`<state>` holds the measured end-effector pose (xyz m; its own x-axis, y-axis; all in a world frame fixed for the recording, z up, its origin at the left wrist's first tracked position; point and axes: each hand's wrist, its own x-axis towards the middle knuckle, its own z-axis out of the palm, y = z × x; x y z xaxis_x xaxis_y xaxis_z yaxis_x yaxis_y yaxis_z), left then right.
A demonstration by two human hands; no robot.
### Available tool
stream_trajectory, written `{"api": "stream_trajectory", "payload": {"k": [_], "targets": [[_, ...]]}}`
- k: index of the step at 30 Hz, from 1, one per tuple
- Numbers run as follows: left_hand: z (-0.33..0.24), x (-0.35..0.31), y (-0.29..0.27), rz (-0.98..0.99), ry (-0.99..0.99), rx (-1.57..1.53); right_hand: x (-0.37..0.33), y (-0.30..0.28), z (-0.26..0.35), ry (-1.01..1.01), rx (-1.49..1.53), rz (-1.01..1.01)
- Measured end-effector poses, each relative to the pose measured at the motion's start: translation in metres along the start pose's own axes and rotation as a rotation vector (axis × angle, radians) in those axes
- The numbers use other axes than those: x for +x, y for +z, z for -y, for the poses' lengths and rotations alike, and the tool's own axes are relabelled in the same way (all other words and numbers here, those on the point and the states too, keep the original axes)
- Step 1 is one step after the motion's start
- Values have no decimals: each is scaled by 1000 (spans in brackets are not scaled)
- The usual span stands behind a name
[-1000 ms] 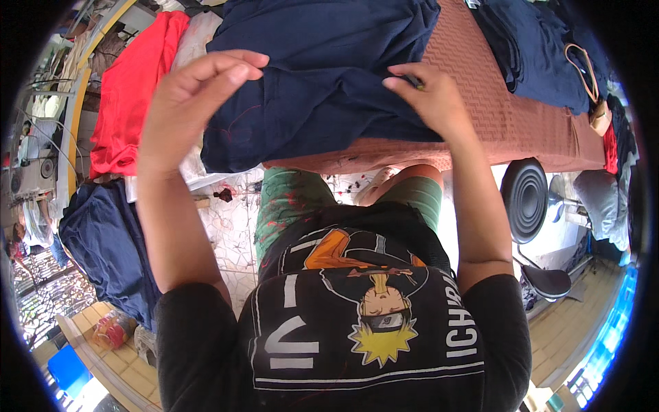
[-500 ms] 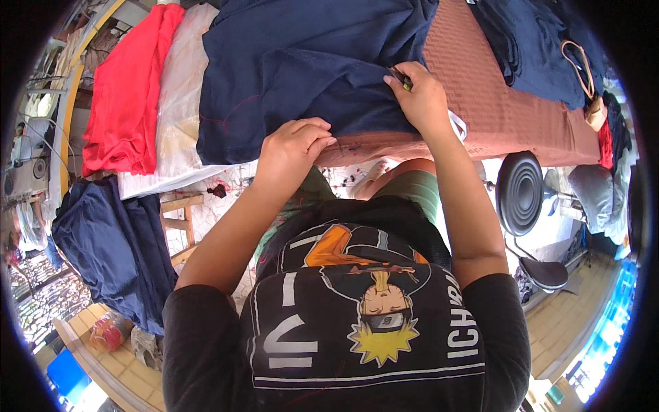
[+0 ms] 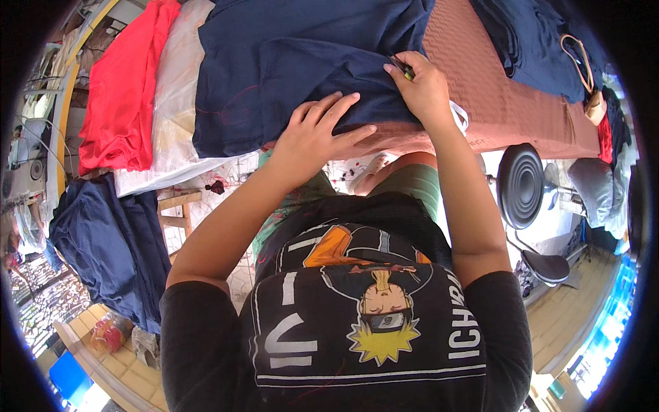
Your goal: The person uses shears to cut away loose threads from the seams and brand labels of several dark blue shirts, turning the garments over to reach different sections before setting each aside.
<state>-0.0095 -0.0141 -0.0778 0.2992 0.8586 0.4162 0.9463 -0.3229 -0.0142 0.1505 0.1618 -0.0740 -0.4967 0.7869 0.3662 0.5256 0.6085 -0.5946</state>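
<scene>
Work in hand: we judge it to be close handling of navy cloth [image 3: 274, 72] with a small tool [image 3: 409, 71].

Navy cloth: one piece, creased, red thread on its left part; lies over the brown-covered tabletop [image 3: 518, 113], at its left end, reaching the near edge.

Left hand [image 3: 312, 135]: grip spread, fingers over the cloth's near edge; whether they press, we cannot tell.

Right hand [image 3: 424, 88]: grip pinching the small tool, dark and yellow-green, at the cloth's right side.

Next move: calls, in our judgement, for the cloth held flat and the tool's tip kept off the fabric.

Surface: folded navy stack [image 3: 532, 51] towards the far right corner; white loop [image 3: 459, 118] beside the right wrist.

Room: red fabric [image 3: 123, 93] on pale sheeting [image 3: 180, 89], left; black round seat [image 3: 520, 187], right; blue container [image 3: 70, 378], lower left.
</scene>
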Motion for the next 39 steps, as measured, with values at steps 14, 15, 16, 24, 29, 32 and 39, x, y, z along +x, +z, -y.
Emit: {"api": "stream_trajectory", "payload": {"k": [14, 15, 16, 24, 29, 32, 39], "targets": [[20, -14, -97, 864, -171, -632, -3, -1, -7, 4, 20, -16], [22, -15, -109, 918, -261, -562, -2, 0, -6, 4, 16, -16], [23, -16, -118, 971, -350, -491, -2, 0, -7, 5, 10, -17], [3, -5, -68, 81, -458, -457, -3, -2, -2, 71, 82, 19], [22, 4, -33, -208, -566, -97, 7, -33, 0, 91, 159, -221], [20, 1, -34, -185, -608, -33, 28, -109, -28, 28, 311, -647], [16, -7, -27, -87, -489, -229, -14, -192, -154, 107, -291, -388]]}}
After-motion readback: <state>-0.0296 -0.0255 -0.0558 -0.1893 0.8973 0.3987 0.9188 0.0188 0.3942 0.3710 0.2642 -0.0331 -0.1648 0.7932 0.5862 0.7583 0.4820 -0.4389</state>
